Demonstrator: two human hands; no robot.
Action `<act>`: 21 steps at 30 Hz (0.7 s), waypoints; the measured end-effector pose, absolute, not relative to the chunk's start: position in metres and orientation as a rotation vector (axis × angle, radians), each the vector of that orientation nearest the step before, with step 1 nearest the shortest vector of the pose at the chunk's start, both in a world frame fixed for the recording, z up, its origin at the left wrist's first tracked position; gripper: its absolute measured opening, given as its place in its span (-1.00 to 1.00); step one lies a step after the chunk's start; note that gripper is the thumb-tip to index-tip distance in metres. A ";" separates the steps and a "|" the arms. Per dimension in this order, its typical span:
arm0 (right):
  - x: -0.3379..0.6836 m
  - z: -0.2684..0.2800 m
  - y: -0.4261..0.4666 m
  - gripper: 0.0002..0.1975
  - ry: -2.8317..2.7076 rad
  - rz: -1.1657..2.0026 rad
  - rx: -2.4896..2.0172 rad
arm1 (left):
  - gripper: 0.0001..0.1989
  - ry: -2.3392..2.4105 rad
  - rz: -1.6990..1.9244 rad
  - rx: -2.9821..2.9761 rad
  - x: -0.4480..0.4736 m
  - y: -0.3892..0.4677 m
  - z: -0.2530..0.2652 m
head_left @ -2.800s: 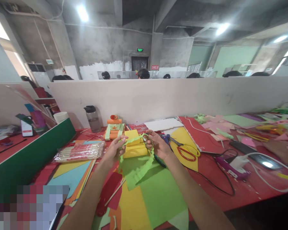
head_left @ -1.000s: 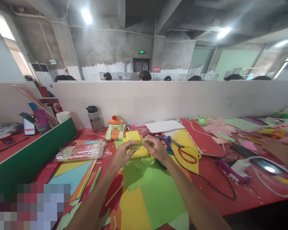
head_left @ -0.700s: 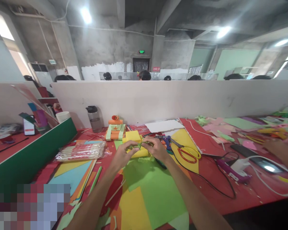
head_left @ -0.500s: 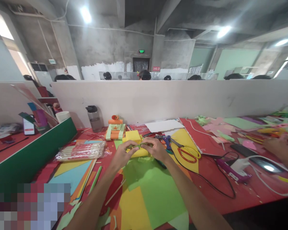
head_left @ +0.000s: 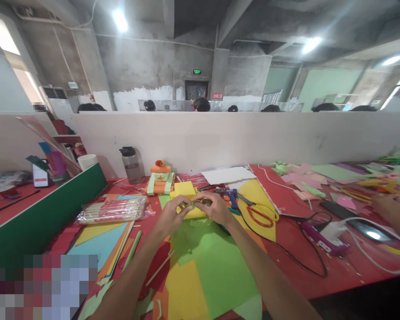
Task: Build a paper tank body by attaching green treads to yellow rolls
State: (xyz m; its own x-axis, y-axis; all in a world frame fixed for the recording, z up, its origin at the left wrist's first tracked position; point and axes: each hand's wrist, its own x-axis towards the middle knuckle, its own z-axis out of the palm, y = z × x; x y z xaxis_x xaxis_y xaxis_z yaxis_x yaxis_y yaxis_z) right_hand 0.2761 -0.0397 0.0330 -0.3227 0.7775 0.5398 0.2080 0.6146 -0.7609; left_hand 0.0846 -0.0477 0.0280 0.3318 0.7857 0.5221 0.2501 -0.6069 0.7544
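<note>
My left hand (head_left: 175, 212) and my right hand (head_left: 216, 207) meet at the middle of the table, fingertips pinched around a small green strip (head_left: 193, 205) that looks like paper. Most of the strip is hidden by the fingers. Just behind and below the hands is a yellow paper box shape (head_left: 184, 188). Under my wrists lies a large green paper sheet (head_left: 226, 266), partly over a yellow sheet (head_left: 188, 293). To the right of my right hand are a blue glue gun (head_left: 232, 198) and scissors with red and yellow handles (head_left: 262, 213).
An orange and green paper model (head_left: 160, 180) and a water bottle (head_left: 130, 165) stand at the back left. A bag of sticks (head_left: 115, 209) lies left. On the right are a purple power strip (head_left: 325, 240), cables, a phone (head_left: 370, 229) and another person's hand (head_left: 391, 211).
My fingertips have shifted slightly and drawn closer together around the green strip. At the far right, the other person's hand has moved a little to the right.
</note>
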 end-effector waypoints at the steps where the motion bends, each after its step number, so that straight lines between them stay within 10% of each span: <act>1: 0.276 0.032 -0.040 -0.85 -1.833 0.724 -0.808 | -0.92 0.902 1.259 2.044 0.084 -0.048 0.028; 21: 0.281 0.035 -0.039 -0.79 -1.851 0.784 -0.820 | -0.88 1.046 1.262 2.196 0.086 -0.051 0.026</act>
State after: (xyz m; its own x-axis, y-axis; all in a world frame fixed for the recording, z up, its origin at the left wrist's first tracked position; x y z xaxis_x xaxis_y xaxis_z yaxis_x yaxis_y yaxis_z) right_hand 0.2811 -0.0392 0.0353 -0.3414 0.8020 0.4901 0.2063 0.5727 -0.7934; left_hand 0.0860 -0.0506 0.0256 0.3127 0.7674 0.5598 0.4076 -0.6407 0.6506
